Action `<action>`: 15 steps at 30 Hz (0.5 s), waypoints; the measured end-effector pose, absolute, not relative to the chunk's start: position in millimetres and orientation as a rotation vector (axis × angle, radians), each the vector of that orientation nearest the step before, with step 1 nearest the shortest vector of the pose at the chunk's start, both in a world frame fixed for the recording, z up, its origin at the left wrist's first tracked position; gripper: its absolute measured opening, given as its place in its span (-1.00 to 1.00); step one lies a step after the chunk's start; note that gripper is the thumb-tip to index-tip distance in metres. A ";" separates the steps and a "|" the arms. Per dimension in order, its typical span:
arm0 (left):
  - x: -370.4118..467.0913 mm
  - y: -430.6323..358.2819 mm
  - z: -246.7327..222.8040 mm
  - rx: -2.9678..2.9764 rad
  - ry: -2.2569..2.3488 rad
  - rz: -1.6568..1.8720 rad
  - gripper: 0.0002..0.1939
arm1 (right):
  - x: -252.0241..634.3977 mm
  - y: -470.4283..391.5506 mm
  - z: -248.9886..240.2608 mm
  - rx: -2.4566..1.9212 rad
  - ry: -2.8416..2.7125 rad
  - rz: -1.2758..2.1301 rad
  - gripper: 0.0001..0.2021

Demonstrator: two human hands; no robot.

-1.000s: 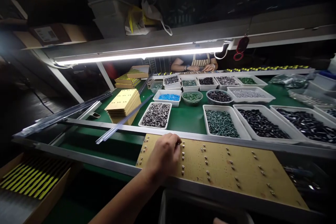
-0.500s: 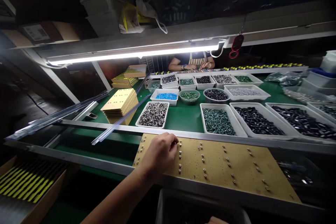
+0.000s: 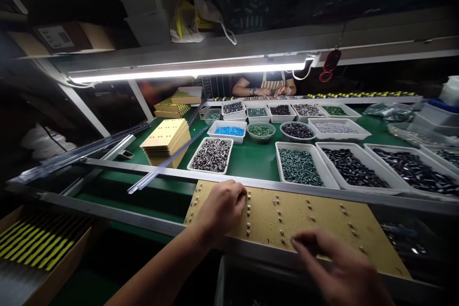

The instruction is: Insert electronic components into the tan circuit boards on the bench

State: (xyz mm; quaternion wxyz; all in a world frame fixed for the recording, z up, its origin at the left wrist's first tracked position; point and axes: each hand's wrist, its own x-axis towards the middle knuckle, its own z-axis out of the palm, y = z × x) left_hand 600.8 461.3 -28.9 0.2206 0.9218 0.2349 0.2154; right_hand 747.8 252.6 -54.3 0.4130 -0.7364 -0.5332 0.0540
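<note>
A: What is changed since the earlier frame?

B: In the head view, the right hand is now raised over the near edge of the tan board; earlier, only a little of it is shown at the bottom. The left hand is kept at much the same spot on the board.

A: How is each grip held?

B: On the left, the fingers are curled down beside the metal pieces; whether anything is pinched cannot be told. On the right, thumb and forefinger are bent towards each other, but they are blurred, so nothing can be confirmed there either.

A: Where is the board placed?

B: It is laid between the front rail and the rear rail, before the green worktop, where trays are set.

A: How much is done?

B: Metal pieces are already set in spaced columns, mostly paired, so the board is judged well filled. What is left cannot be counted, as parts are covered by both hands.
</note>
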 end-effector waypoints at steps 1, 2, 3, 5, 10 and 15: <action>599.6 462.6 -28.3 2.550 0.616 0.583 -0.83 | 752.9 261.6 -52.0 -1.862 -1.346 0.090 -0.84; 598.6 464.1 -27.7 2.549 0.582 0.570 -0.83 | 755.9 270.3 -50.6 -1.880 -1.353 0.049 -0.82; 597.7 465.9 -27.1 2.547 0.552 0.561 -0.83 | 757.1 278.3 -50.3 -1.903 -1.363 0.013 -0.82; 596.6 469.3 -26.3 2.538 0.515 0.560 -0.82 | 755.2 290.8 -51.8 -1.955 -1.397 -0.056 -0.84; 596.4 472.3 -27.6 2.512 0.531 0.591 -0.90 | 748.4 301.0 -56.6 -2.064 -1.441 -0.202 -0.85; 595.4 471.2 -29.7 2.517 0.533 0.603 -0.90 | 746.4 301.3 -54.2 -2.088 -1.482 -0.248 -0.86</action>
